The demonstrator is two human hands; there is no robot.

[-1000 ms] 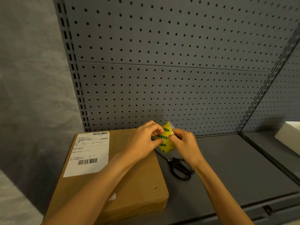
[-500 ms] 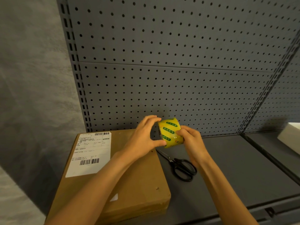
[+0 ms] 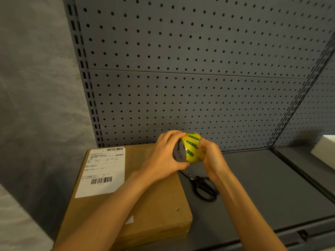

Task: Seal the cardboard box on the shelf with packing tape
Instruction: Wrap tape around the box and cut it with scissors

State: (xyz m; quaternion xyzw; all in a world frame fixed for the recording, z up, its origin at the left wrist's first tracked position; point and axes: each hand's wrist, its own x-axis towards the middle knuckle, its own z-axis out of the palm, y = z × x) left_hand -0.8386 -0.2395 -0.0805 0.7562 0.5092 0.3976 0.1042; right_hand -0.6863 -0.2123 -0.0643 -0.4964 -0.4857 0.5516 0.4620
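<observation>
Both hands on the yellow tape roll (image 3: 193,148), held in air above the shelf (image 3: 262,187): my left hand (image 3: 165,154) curls round its open side, right hand (image 3: 210,156) grips the rim. Cardboard box (image 3: 154,205) lies flat on shelf, below-left; scissors (image 3: 204,187) just beside it.

Flat brown cardboard box (image 3: 155,201) on shelf, yellow tape roll (image 3: 193,147) held above

Left hand (image 3: 164,156) covers part of tape roll (image 3: 192,147); its free end not discernible. Scissors (image 3: 201,185) blades partly hidden beneath hands. Label (image 3: 103,171) print illegible. White object (image 3: 324,151) cut off at right edge
</observation>
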